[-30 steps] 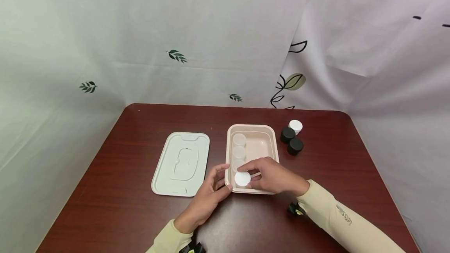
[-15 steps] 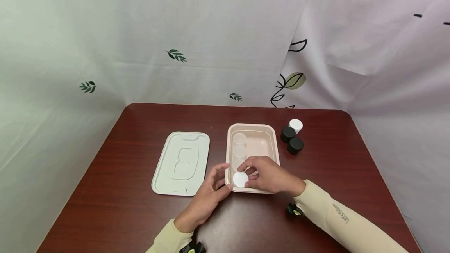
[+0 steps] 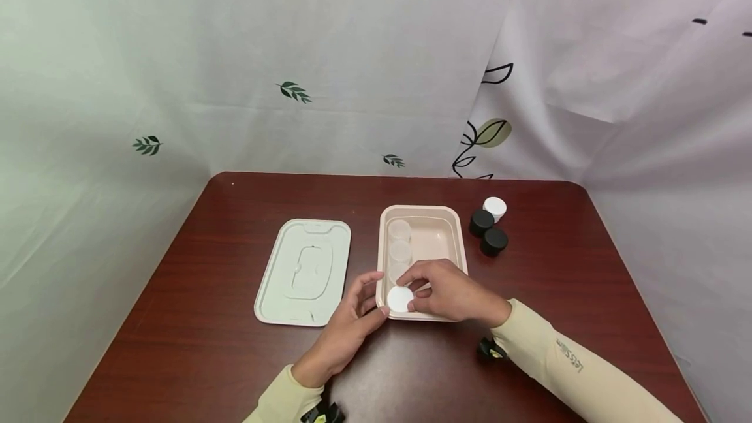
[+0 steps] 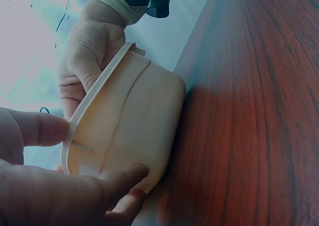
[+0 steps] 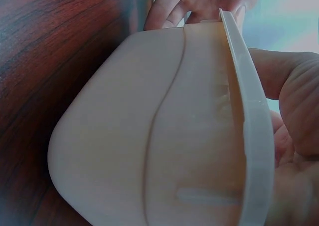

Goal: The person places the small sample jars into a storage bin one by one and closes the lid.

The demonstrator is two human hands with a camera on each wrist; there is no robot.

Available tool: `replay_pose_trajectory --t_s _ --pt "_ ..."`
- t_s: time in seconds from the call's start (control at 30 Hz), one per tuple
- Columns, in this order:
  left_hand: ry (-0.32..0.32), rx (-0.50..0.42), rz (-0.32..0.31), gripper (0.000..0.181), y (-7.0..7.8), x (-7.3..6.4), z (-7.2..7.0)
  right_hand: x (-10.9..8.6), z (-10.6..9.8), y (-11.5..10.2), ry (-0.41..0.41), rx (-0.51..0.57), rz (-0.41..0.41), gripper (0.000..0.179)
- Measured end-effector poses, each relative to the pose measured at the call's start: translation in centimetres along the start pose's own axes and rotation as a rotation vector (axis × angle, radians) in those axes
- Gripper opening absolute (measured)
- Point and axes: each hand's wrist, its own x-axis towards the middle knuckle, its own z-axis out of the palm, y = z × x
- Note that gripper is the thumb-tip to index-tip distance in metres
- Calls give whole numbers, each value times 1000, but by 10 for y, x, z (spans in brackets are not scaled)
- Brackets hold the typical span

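A beige plastic box [image 3: 437, 230] stands on the table, a column of translucent round jars [image 3: 401, 252] along its left inner side. In its near left corner is a small white-topped round jar [image 3: 400, 299], pinched by my right hand [image 3: 448, 289] between thumb and fingers. My left hand [image 3: 348, 325] grips the box's near left corner from outside. In the left wrist view, my left hand's thumb and fingers [image 4: 124, 178] touch the rim and outer wall. The right wrist view shows the box's outer side [image 5: 149, 131]; its wall hides the jars there.
A pale rectangular lid [image 3: 302, 273] lies flat on the table left of the box. Beyond the box's right side stand two black jars [image 3: 493, 241] and a white jar [image 3: 495, 208], close together. A printed curtain [image 3: 352, 64] hangs behind the dark red-brown table [image 3: 205, 279].
My right hand has shifted the white-topped jar slightly left, into the box's near left corner beside the others. The left hand has stayed at the box's corner.
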Motion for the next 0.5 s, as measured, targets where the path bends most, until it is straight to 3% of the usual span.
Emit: replay_pose_trajectory --t_s 0.27,0.5 --pt "6 4 -2 62 1 0 1 0 -4 0 24 -48 -3 30" --pt "20 14 -2 61 2 0 2 -4 -19 -4 113 -10 79 33"
